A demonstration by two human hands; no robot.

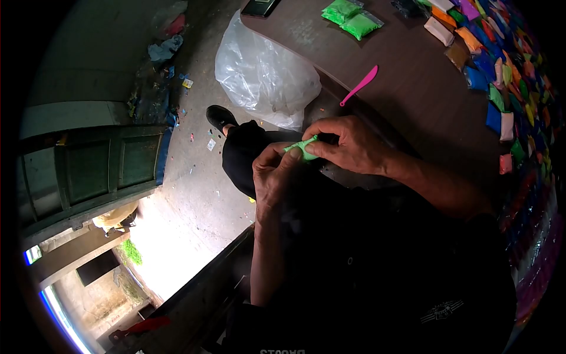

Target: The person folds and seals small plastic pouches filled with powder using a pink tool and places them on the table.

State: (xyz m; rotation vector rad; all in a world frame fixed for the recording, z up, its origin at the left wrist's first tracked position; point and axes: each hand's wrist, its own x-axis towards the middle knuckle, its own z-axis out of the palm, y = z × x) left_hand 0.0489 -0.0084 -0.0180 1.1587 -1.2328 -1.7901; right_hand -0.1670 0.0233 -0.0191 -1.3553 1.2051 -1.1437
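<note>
Over my lap, a small piece of light green modelling clay [304,146] is pinched between both hands. My left hand [272,174] grips its near left side with thumb and fingers closed. From the right, my right hand [352,144] pinches its other end between thumb and forefinger. The clay has an uneven, stretched outline, and the fingertips cover part of it. A pink plastic knife [359,86] lies on the brown table [407,74] just beyond my right hand. Farther back on the table are green clay packets [352,19].
Many coloured packets [507,76] are heaped along the table's right side. A dark phone-like object [259,7] lies at the table corner. A large clear plastic bag [265,74] stands on the floor beside the table. Litter dots the floor near a green door [88,174].
</note>
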